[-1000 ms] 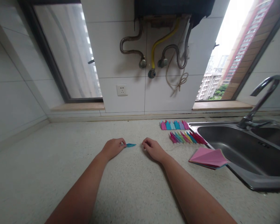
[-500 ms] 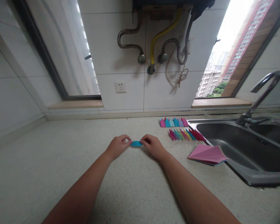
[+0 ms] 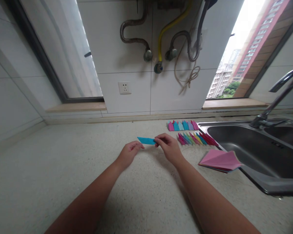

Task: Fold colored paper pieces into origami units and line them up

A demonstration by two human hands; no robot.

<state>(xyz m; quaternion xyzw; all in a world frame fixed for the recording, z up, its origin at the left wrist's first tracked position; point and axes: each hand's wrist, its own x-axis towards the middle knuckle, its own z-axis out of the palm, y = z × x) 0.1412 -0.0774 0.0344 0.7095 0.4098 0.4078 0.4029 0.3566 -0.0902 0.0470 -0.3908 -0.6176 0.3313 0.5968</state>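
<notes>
A folded strip of blue paper is held a little above the counter, its pointed left end free. My right hand pinches the strip's right end between thumb and fingers. Just below the left end is my left hand, its fingers drawn together, with no paper visible in them. To the right stand two rows of folded paper pieces: a back row in pink, blue and purple, and a front row in several colours. A stack of paper sheets with pink on top lies nearer me.
A steel sink with a faucet is set into the speckled counter on the right. Behind the counter rises a tiled wall with a socket, hoses and a yellow pipe. Windows flank it.
The blue strip has come up and to the right with my right hand, and is tilted now. My left hand has let go of its left end. The view has shifted slightly downward.
</notes>
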